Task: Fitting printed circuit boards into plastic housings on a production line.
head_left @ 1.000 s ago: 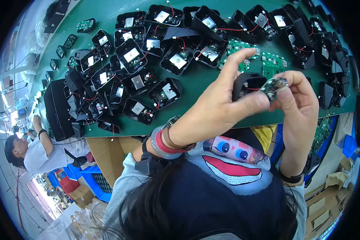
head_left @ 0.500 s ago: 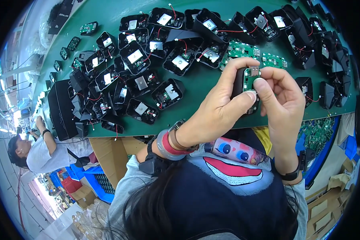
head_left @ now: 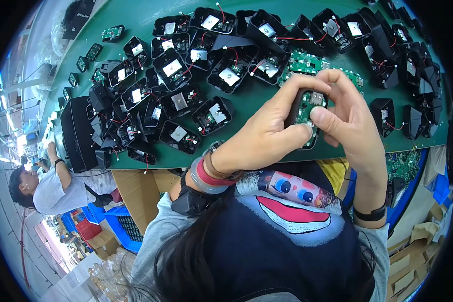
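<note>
Between both hands, over the near edge of the green table, is a small black plastic housing (head_left: 290,117) with a green circuit board (head_left: 304,108) in its open face. A metal USB port shows at the board's top end. My left hand (head_left: 272,128) wraps the housing from the left, its thumb on the board's lower part. My right hand (head_left: 345,118) closes on the other side, thumb pressed on the board near the port, fingers curled round the far edge. Loose green circuit boards (head_left: 307,62) lie on the table just beyond my hands.
Many open black housings (head_left: 172,69) with metal plates and red wires crowd the table (head_left: 256,116) beyond and to the left. More housings (head_left: 415,121) stand at the right. A blue bin of boards (head_left: 405,168) sits below right; a cardboard box (head_left: 131,194) below left. Another person (head_left: 60,189) works far left.
The board now sits lower and flatter in the housing, which has tilted to face up more. My right hand has shifted, its thumb moving slightly left and down beside the port.
</note>
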The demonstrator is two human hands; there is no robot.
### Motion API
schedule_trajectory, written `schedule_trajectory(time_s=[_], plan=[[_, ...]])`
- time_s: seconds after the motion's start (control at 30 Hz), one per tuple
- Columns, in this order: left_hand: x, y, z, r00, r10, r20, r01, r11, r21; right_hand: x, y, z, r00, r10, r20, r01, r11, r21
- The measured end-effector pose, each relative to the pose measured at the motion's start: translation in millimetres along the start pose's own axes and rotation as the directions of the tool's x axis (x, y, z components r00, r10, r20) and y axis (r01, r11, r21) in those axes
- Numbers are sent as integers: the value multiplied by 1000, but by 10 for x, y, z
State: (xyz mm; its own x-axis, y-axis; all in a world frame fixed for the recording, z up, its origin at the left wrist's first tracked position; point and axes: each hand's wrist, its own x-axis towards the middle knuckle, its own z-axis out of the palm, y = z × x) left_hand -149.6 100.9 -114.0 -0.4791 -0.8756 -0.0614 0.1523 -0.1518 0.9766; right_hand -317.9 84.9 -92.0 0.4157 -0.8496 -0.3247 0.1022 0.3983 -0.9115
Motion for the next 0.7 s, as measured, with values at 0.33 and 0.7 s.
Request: schedule_trajectory(time_s=[0.33, 0.7], plan=[[4, 33, 14, 988, -37, 152, 65, 981, -184, -93, 144, -156, 997, 25, 68, -23, 999, -28], [-4, -32, -7, 997, -11, 77, 29, 973, -230, -185, 209, 9, 993, -119, 2, 118, 987, 109]])
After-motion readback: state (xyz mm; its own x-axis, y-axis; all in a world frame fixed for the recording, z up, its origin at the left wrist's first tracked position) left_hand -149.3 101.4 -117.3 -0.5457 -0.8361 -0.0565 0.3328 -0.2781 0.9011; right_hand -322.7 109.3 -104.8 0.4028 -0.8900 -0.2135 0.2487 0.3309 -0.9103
